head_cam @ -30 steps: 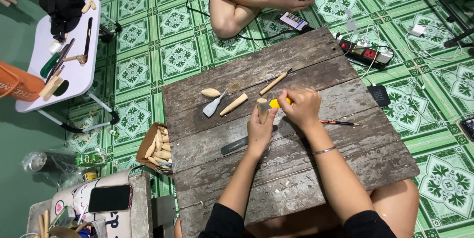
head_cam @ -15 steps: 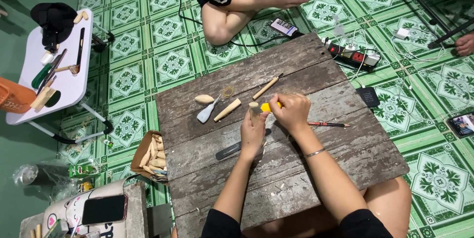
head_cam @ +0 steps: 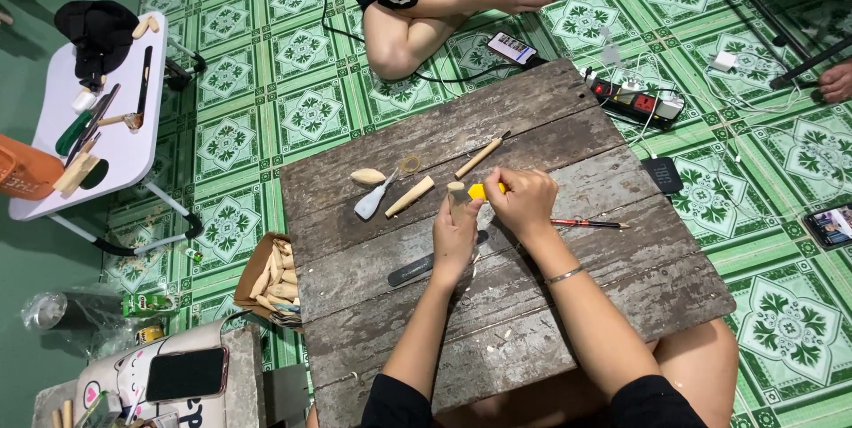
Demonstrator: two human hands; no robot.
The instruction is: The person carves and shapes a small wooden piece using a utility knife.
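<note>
Two hands grip: left hand (head_cam: 455, 231) a wooden piece (head_cam: 456, 197), right hand (head_cam: 524, 202) a yellow tool (head_cam: 480, 190); cardboard box (head_cam: 251, 270) holds wooden pieces (head_cam: 277, 275).

Wood piece (head_cam: 456, 200) in left hand (head_cam: 454, 237), file (head_cam: 426, 265) below, pencil (head_cam: 590, 224) right

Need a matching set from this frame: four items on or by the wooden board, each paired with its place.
Things:
1. wooden piece
2. red pencil
3. black file
4. cardboard box of wood blanks

Places:
A. on the board, just beside the right hand, toward the far edge
B. on the floor off the board's edge
C. upright in the left hand
D. flat on the board, partly under the left forearm

Pairs: 1-C, 2-A, 3-D, 4-B
</note>
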